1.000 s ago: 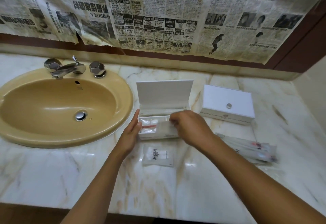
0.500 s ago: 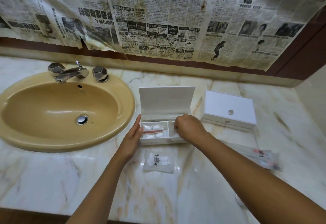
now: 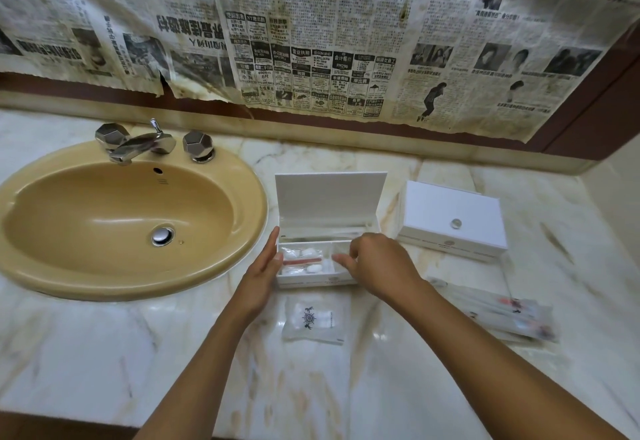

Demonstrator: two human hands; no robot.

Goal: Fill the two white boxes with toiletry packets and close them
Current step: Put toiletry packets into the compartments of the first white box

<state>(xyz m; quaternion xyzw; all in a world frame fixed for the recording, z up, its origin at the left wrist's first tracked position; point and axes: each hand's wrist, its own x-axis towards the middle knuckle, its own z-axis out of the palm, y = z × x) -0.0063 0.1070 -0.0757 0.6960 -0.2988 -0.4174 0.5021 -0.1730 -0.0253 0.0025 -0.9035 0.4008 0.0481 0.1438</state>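
Head view is showing us filling the open box [image 3: 313, 278] beside the sink [image 3: 239, 256] — our left hand [image 3: 260, 275] is pressing flat on its side, our right hand [image 3: 375, 264] is pinching a clear packet [image 3: 337, 252] inside. Next we are needing the loose packet [image 3: 313, 321] — the closed box [image 3: 450, 217] is waiting.

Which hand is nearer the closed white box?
Right. The right hand is over the open box's right end, beside the closed white box; the left hand is farther left.

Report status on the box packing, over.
Left hand flat against open box side; right hand curled over its right compartment, grip unclear. Packet inside left compartment. Second box closed. Loose packets wait on counter.
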